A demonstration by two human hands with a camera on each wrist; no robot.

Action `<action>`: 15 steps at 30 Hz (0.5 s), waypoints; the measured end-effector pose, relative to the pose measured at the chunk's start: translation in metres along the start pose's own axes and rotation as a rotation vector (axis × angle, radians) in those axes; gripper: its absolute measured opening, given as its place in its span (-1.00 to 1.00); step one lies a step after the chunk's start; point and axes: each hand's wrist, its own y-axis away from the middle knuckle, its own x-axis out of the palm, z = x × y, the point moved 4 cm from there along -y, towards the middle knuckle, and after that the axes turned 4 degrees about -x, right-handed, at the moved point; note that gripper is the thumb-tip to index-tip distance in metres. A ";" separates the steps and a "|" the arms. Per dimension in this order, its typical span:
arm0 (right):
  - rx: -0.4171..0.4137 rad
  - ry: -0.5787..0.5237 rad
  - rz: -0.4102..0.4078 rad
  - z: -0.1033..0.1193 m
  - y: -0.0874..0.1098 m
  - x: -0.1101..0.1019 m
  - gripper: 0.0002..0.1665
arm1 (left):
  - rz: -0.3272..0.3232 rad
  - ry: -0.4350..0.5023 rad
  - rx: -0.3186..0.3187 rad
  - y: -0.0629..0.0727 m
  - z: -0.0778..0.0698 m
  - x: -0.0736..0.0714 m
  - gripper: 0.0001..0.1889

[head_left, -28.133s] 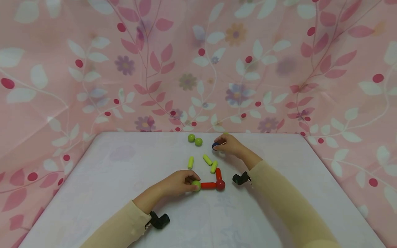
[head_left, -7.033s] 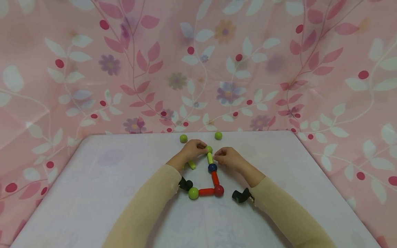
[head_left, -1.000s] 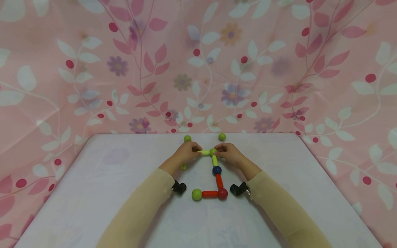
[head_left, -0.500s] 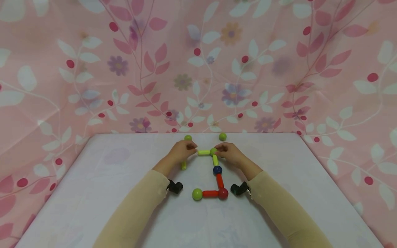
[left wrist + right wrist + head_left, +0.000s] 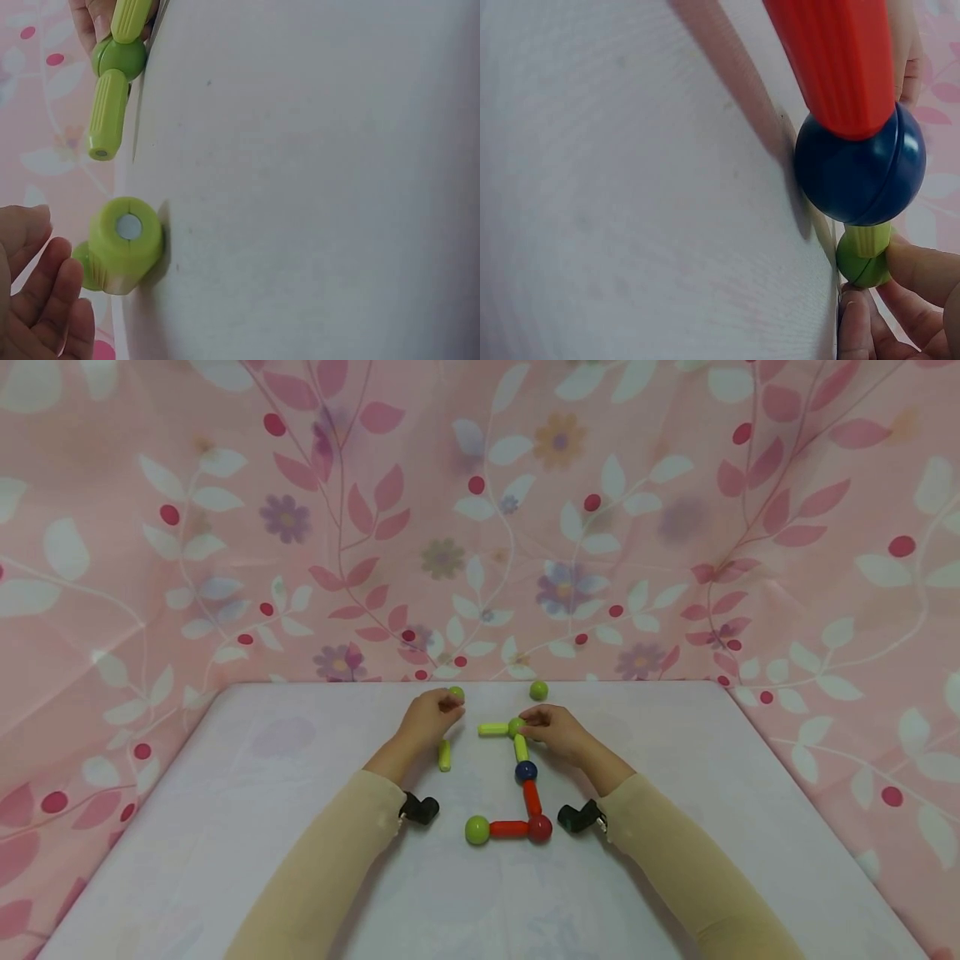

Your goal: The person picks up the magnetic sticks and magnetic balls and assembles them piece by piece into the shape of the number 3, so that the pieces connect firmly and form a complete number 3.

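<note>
A chain of toy magnetic balls and rods lies on the table. Its near end is a large green ball [image 5: 477, 830], then a red rod [image 5: 508, 829], a red ball [image 5: 539, 828], a second red rod [image 5: 532, 797], a blue ball [image 5: 526, 772], a yellow-green rod [image 5: 521, 748], and a smaller green ball [image 5: 865, 262]. Another yellow-green rod [image 5: 492, 729] points left from that ball. My right hand [image 5: 558, 729] pinches this smaller ball between thumb and fingers. My left hand [image 5: 427, 718] holds nothing; its parted fingertips reach a loose green ball [image 5: 457, 692] at the back.
A loose yellow-green rod [image 5: 445, 756] lies just right of the left wrist, its silver end facing the left wrist camera. Another green ball [image 5: 538, 690] sits by the table's [image 5: 300, 860] back edge. Pink floral cloth [image 5: 480, 527] hangs behind.
Over the last second my left hand let go of the left-pointing yellow-green rod and moved back and left to the loose green ball. My right hand stayed at the chain's smaller green ball.
</note>
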 end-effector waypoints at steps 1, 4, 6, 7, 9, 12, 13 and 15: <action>0.000 -0.002 0.000 0.001 0.000 0.000 -0.62 | -0.013 0.005 0.000 -0.001 0.000 -0.001 -0.84; -0.012 0.004 0.002 0.001 0.001 -0.001 -0.61 | -0.050 0.015 -0.001 -0.004 0.001 -0.003 -0.85; -0.006 -0.001 0.003 0.001 0.001 0.000 -0.61 | -0.064 0.020 -0.009 -0.006 0.002 -0.003 -0.84; -0.004 -0.003 0.004 0.001 0.001 0.000 -0.61 | -0.069 0.023 -0.014 -0.007 0.003 -0.003 -0.84; 0.004 -0.011 0.004 0.001 0.001 0.000 -0.61 | -0.074 0.035 -0.025 -0.008 0.003 -0.004 -0.82; 0.006 -0.023 0.001 0.002 0.002 0.000 -0.61 | -0.078 0.043 -0.042 -0.010 0.003 -0.004 -0.79; 0.002 -0.025 0.001 0.002 0.002 0.001 -0.61 | -0.078 0.049 -0.045 -0.010 0.003 -0.004 -0.77; 0.001 -0.030 -0.001 0.001 0.003 0.001 -0.61 | -0.077 0.061 -0.056 -0.012 0.004 -0.003 -0.72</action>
